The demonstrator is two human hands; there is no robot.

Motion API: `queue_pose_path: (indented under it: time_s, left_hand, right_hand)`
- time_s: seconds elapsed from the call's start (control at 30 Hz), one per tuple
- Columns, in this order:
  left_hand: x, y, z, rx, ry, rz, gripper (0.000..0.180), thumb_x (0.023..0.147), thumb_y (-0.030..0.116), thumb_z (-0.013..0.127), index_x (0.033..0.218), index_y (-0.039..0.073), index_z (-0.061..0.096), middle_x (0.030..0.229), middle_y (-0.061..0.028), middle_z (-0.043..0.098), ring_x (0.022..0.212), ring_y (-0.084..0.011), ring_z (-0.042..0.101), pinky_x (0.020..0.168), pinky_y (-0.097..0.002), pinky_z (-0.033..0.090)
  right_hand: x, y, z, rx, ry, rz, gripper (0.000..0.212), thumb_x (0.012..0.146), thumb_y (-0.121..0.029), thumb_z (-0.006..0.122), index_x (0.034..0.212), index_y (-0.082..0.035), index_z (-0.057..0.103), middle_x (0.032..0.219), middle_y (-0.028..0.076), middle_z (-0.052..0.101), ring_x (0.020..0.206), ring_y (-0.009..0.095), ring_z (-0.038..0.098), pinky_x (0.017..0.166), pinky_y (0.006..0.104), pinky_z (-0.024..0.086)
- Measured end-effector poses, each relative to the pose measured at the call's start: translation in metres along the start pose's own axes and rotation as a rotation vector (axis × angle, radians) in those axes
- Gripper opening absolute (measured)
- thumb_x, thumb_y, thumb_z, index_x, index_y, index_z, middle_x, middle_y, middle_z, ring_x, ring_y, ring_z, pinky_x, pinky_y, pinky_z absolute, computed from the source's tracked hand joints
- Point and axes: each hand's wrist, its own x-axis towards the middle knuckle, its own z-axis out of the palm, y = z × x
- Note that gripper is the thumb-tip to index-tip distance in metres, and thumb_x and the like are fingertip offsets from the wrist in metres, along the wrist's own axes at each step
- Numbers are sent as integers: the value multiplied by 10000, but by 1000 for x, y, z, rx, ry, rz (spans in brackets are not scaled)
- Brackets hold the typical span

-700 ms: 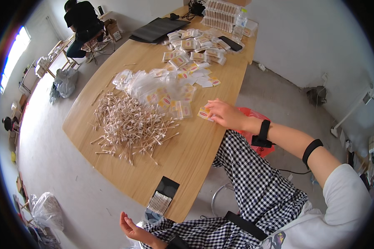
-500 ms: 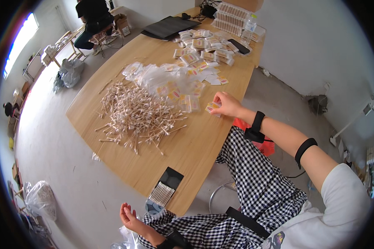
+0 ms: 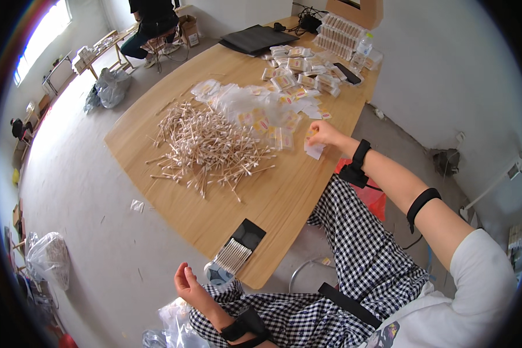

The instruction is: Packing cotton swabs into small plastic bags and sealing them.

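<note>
My right hand (image 3: 326,135) is at the table's right edge, thumb and fingers pinched on a small yellow-and-white paper card (image 3: 314,151). Its white lower part points down toward the tabletop. Just left of that hand lie clear plastic packets (image 3: 281,138) and more printed cards. My left hand (image 3: 192,287) hangs off the near corner of the table, fingers loosely bent and apart, holding nothing. Close by it, a row of cotton swabs (image 3: 233,256) rests side by side on a black holder (image 3: 252,232), their lower ends by a clear plastic bag (image 3: 219,275).
A large heap of loose cotton swabs (image 3: 206,145) covers the table's middle. Behind are filled swab packs (image 3: 301,66), a phone (image 3: 347,73), a bottle (image 3: 364,45) and a black folder (image 3: 258,39). A person (image 3: 156,23) sits at another table.
The view has shifted, so the table appears farther right and higher. In my right hand the card has turned, with more of a white part showing. My left hand stays near the table corner.
</note>
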Motion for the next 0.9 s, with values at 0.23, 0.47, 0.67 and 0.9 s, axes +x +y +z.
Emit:
queue_pose_path:
  time_s: [0.23,0.47,0.67,0.9]
  left_hand:
    - [-3,11,-5,-98,-180,-143,306,996,239,588,1186,6,645,1102,-70,697,1004,-150,642,823,-275,491]
    - [-12,20,-5,-113,-341,-154,328,938,248,688,1171,19,657,1035,-42,687,984,-125,635,815,-258,478]
    - [-14,9,-3,-134,-507,-182,311,830,92,798,1068,-22,634,924,-34,677,809,-85,622,750,-206,498]
    - [-14,12,-2,133,-531,-115,336,768,117,854,971,-4,615,817,0,644,704,-64,591,643,-208,486]
  right_hand:
    - [-87,-120,44,752,-51,139,211,805,-146,763,855,-14,605,837,29,669,721,165,658,662,295,514]
    - [-150,-185,131,491,-340,-370,236,829,-93,700,1021,-34,577,880,54,663,861,166,674,763,331,524]
    - [-174,-229,159,821,-422,-117,162,843,-89,680,966,-27,595,851,62,651,795,131,629,720,318,498]
    - [-179,-230,163,686,-349,-155,190,854,-91,694,982,-29,567,837,36,653,794,98,607,692,265,483]
